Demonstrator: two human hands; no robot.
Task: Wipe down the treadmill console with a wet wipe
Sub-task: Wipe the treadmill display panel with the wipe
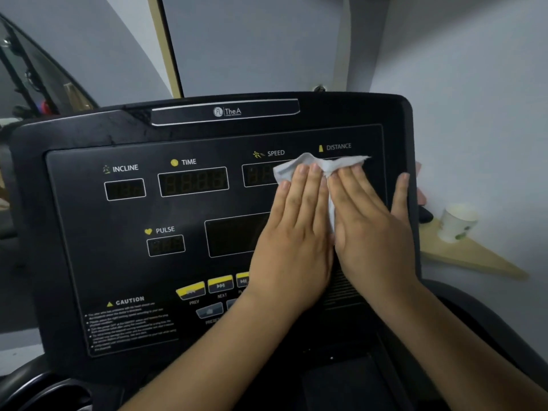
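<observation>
The black treadmill console (124,221) fills the view, with INCLINE, TIME, SPEED, DISTANCE and PULSE displays and yellow buttons low in the middle. A crumpled white wet wipe (323,166) lies on its upper right, under the SPEED and DISTANCE labels. My left hand (295,229) lies flat on the wipe's left part, fingers together. My right hand (370,223) lies flat on its right part, with the thumb out along the console's right rim. Both palms press the wipe against the panel; most of the wipe is hidden beneath them.
A white paper cup (456,222) stands on a wooden corner shelf (471,259) just right of the console. A grey wall and a pale door frame (166,48) rise behind. Dark treadmill handles curve at the lower left and right.
</observation>
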